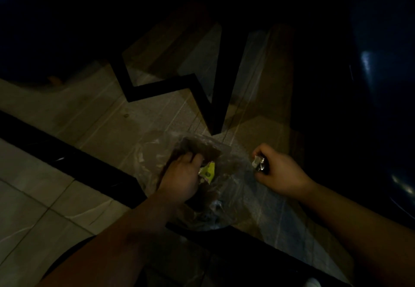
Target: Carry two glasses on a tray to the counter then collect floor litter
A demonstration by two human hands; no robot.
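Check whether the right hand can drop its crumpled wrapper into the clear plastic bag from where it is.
Probably yes. The right hand, closed on the crumpled wrapper, sits beside the clear plastic bag that the left hand grips, with nothing between them.

Two bare forearms and hands (pixel 179 179) (no sleeves visible)

Dim tiled floor (pixel 94 127), pale beige tiles with thin grout lines, darker toward top. Black metal table frame (pixel 215 98) stands on it, zigzag legs meeting the tiles near centre. Long black bar (pixel 74 158) runs diagonally across the lower left. Crumpled clear plastic bag (pixel 226 174) lies on the tiles just below the frame leg, with a yellow-green wrapper (pixel 207 172) on it.
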